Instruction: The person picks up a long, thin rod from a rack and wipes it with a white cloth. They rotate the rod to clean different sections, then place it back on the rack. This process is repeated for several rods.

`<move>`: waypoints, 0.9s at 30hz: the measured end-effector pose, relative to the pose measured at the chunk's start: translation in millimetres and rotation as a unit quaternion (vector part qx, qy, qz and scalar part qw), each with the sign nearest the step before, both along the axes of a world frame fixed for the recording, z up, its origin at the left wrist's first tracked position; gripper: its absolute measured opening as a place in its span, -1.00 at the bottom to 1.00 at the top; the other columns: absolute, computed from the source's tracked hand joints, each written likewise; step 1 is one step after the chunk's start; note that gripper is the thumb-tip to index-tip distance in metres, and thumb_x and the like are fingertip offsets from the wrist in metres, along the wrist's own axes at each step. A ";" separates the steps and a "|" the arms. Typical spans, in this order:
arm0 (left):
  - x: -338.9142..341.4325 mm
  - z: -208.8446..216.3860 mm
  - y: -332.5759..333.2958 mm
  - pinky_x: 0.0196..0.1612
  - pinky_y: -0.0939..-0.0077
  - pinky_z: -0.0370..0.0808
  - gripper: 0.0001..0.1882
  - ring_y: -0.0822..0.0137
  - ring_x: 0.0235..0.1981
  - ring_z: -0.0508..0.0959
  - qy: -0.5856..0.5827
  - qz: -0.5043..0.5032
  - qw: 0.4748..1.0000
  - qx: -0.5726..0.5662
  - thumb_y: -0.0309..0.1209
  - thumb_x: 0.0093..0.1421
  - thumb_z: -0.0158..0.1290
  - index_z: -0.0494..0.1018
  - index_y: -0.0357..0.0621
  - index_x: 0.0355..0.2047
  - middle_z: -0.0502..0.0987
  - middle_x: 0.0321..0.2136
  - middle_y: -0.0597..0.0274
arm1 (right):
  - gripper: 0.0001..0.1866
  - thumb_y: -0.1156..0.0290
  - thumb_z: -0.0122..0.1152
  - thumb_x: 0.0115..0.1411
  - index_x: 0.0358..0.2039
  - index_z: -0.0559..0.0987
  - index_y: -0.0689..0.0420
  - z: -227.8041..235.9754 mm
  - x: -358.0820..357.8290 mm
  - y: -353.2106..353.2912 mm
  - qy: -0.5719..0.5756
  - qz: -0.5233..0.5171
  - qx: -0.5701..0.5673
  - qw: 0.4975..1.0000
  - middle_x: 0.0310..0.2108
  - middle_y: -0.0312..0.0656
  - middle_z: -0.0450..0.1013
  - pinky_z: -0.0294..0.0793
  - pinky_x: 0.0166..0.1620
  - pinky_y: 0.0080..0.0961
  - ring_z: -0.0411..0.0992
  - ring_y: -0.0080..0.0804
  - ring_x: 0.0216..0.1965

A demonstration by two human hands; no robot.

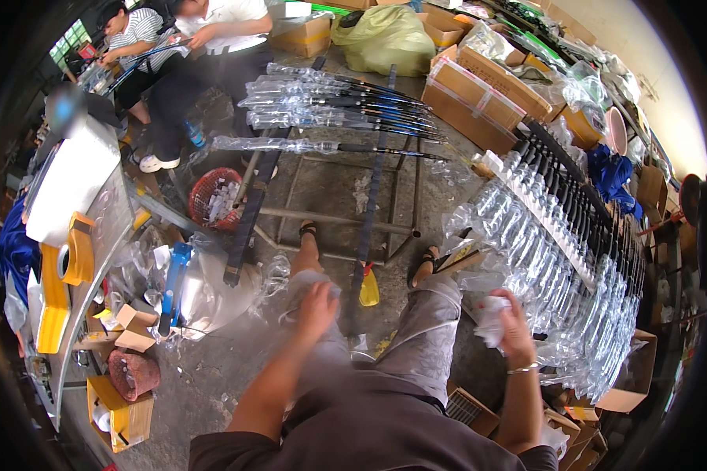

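Head view: low in the middle of the frame, the left hand (317, 308) is blurred over a clear crinkly plastic sleeve (279, 276); I cannot tell its grip. Lower right, the right hand (513, 323) squeezes a crumpled white plastic wad (489, 318) beside bagged black rods (562, 235).

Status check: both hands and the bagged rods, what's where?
Left hand blurred over left knee, grip unclear. Right hand clutching crumpled clear plastic. Bagged rods stacked on rack to the right. Yellow bottle between the feet.

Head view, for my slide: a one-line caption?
Seated person, right hand holding clear wrap, left hand at knee, beside bagged rods.
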State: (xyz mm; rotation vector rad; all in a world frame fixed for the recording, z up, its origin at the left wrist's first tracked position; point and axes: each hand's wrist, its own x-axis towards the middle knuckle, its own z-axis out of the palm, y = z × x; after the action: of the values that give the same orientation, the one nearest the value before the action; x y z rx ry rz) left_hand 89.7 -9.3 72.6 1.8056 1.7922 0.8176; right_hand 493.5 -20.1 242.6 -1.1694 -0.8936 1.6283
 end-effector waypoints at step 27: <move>-11.6 70.5 397.5 0.03 0.21 0.35 -0.63 0.10 -0.02 0.41 0.239 -0.162 0.939 0.184 -0.46 0.07 0.15 0.44 -0.16 -0.07 0.43 -0.09 0.16 | -0.48 0.20 0.16 0.22 0.13 0.32 0.12 -184.6 -73.9 39.1 0.429 0.009 -0.292 0.855 0.07 0.10 0.35 0.57 -0.10 -0.24 0.45 -0.04 -0.06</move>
State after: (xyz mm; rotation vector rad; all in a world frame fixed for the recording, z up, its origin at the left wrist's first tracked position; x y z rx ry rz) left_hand 78.2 388.2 143.1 2.6480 1.6027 0.6480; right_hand 419.6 18.9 58.0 -0.6364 0.1887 2.2189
